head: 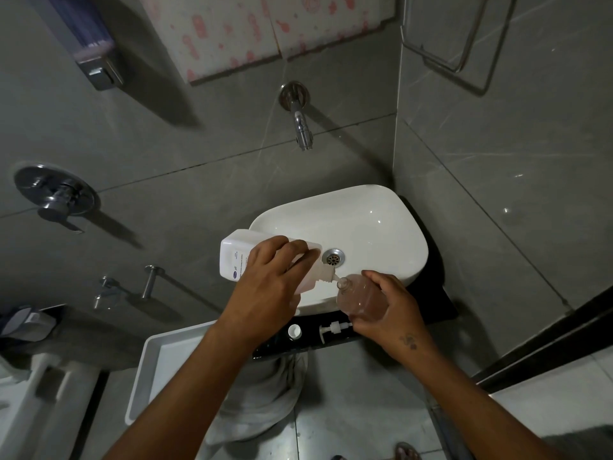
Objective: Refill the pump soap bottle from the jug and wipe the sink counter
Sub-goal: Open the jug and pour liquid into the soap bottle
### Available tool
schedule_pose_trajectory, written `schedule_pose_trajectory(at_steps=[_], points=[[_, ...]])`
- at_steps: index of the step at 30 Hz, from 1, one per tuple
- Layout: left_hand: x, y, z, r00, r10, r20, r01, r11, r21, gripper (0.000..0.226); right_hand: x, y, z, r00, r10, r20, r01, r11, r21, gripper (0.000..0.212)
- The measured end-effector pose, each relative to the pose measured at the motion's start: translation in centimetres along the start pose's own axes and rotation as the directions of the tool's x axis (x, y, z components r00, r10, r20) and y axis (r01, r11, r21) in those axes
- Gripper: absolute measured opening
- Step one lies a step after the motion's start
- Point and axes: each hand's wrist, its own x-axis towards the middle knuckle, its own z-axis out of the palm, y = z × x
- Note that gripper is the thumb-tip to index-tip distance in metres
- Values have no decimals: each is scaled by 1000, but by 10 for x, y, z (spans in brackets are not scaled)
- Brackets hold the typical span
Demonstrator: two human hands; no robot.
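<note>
My left hand (270,277) grips a white soap jug (234,255), tipped on its side over the white sink (365,224), spout pointing right and down. The spout touches the open neck of a clear pump soap bottle (360,295) with pinkish liquid inside, held tilted in my right hand (389,313). The bottle's white pump head (333,328) lies on the black sink counter (444,303) at the front edge, beside the jug's white cap (294,331).
A chrome tap (302,127) juts from the grey tiled wall above the sink. A white tray (149,373) sits left of the counter, and a pale cloth (265,403) hangs below it. A mixer handle (54,197) and wall dispenser (94,58) are at left.
</note>
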Motion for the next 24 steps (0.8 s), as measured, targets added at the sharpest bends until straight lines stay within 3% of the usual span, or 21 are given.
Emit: schedule_pose_trajectory(at_steps=[24], points=[[-2,6,-2,1000,4,17,-4,1000,-19,78,-2,-2,1,999,29,20,-29,1000,2,92]])
